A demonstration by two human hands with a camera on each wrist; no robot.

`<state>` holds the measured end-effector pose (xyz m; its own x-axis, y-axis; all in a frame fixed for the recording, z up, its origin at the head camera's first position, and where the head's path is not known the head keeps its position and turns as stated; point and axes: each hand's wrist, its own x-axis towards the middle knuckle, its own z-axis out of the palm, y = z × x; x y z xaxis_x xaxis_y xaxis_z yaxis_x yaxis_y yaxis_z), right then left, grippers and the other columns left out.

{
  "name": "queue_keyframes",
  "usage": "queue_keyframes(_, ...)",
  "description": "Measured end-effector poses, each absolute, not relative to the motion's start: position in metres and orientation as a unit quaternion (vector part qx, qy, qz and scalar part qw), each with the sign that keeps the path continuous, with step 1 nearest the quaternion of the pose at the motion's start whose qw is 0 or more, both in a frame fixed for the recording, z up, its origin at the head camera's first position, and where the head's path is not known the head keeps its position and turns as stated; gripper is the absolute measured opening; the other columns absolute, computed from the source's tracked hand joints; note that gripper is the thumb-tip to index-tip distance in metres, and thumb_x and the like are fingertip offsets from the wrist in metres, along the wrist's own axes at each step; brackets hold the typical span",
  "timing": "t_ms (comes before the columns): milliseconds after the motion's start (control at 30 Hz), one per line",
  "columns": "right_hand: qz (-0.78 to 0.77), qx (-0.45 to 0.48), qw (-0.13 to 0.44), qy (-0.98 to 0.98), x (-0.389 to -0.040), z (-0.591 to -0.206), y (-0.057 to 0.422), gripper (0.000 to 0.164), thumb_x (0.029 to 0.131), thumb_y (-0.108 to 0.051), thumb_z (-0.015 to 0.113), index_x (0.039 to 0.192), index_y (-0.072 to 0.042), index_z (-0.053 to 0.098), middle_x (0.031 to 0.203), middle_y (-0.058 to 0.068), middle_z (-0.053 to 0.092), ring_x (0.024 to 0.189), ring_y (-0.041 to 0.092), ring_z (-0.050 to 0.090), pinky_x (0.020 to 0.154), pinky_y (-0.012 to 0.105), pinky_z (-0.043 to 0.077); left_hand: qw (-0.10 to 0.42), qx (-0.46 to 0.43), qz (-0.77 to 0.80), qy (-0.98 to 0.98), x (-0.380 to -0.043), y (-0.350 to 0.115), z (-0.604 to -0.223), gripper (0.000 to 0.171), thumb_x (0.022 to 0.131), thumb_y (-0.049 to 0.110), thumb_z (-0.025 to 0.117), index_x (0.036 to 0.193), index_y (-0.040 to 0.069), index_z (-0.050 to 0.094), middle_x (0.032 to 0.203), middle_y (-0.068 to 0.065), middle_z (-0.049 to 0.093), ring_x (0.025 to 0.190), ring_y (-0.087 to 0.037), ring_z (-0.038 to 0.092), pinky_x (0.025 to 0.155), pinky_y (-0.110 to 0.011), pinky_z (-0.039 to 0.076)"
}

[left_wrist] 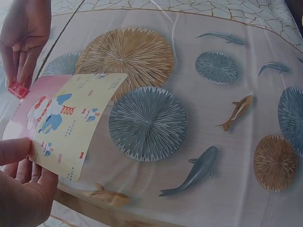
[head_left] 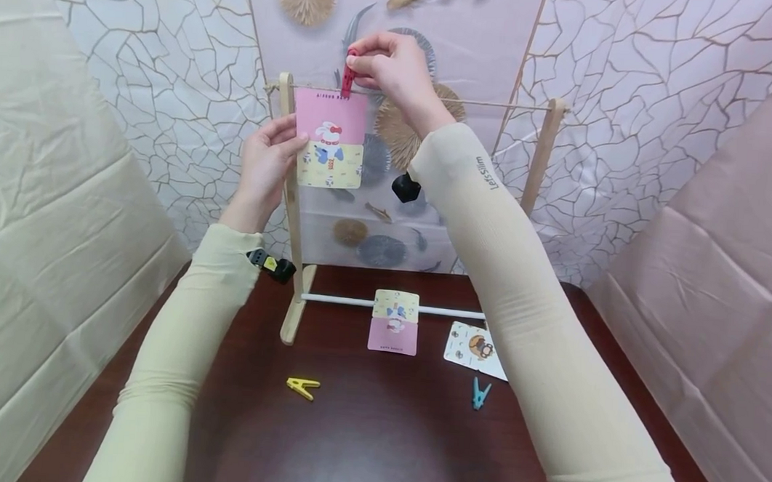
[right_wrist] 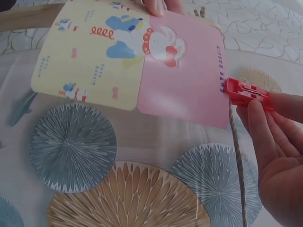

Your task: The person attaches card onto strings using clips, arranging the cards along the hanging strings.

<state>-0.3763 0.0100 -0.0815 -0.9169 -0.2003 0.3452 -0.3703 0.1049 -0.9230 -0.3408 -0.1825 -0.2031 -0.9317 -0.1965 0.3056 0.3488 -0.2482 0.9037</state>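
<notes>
A pink and yellow card with a rabbit picture hangs at the left end of the string. My left hand pinches its left edge between thumb and fingers. In my right hand a red clothespin is pinched by its handles, its nose over the card's lettered edge at the string. The left wrist view shows the thumb on the face of the card and the fingers behind it.
The string runs between two wooden posts joined low down by a white rod. On the dark table lie another pink and yellow card, a white card partly behind my right sleeve, a yellow clothespin and a blue clothespin.
</notes>
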Motion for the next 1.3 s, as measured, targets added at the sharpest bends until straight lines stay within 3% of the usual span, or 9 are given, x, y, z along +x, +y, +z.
queue_keyframes(167, 0.633, 0.189, 0.069, -0.747, -0.374, -0.080, 0.008, 0.012, 0.092, -0.004, 0.072, 0.104, -0.004, 0.072, 0.097, 0.005, 0.071, 0.091, 0.014, 0.068, 0.082, 0.021, 0.056, 0.177, -0.059, -0.787, -0.588, -0.341, -0.181, -0.201, 0.037, 0.095, -0.002, 0.066, 0.130, 0.010, 0.065, 0.118, -0.007, 0.065, 0.106, -0.017, 0.063, 0.090, -0.024, 0.051)
queue_keyframes(467, 0.615, 0.188, 0.066, -0.763, -0.375, -0.082, 0.003, 0.014, 0.093, -0.006, 0.071, 0.107, -0.005, 0.072, 0.101, 0.004, 0.069, 0.092, 0.014, 0.067, 0.082, 0.021, 0.056, 0.177, -0.055, -0.785, -0.591, -0.341, -0.182, -0.203, 0.038, 0.095, -0.002, 0.065, 0.132, 0.010, 0.064, 0.121, -0.009, 0.065, 0.110, -0.019, 0.062, 0.098, -0.028, 0.049)
queue_keyframes(933, 0.609, 0.164, 0.045, -0.775, -0.375, -0.081, -0.001, 0.017, 0.095, -0.009, 0.070, 0.112, -0.006, 0.071, 0.109, 0.006, 0.069, 0.093, 0.016, 0.068, 0.081, 0.020, 0.056, 0.175, -0.052, -0.788, -0.588, -0.343, -0.181, -0.203, 0.039, 0.095, -0.001, 0.066, 0.132, 0.011, 0.063, 0.125, -0.009, 0.065, 0.113, -0.019, 0.063, 0.098, -0.028, 0.049)
queue_keyframes(1300, 0.584, 0.166, 0.042, -0.793, -0.374, -0.080, -0.004, 0.018, 0.095, -0.011, 0.070, 0.112, -0.006, 0.072, 0.105, 0.005, 0.067, 0.089, 0.014, 0.065, 0.082, 0.021, 0.056, 0.177, -0.056, -0.786, -0.589, -0.342, -0.183, -0.203, 0.040, 0.095, -0.001, 0.065, 0.133, 0.010, 0.063, 0.124, -0.009, 0.065, 0.114, -0.020, 0.062, 0.098, -0.029, 0.050)
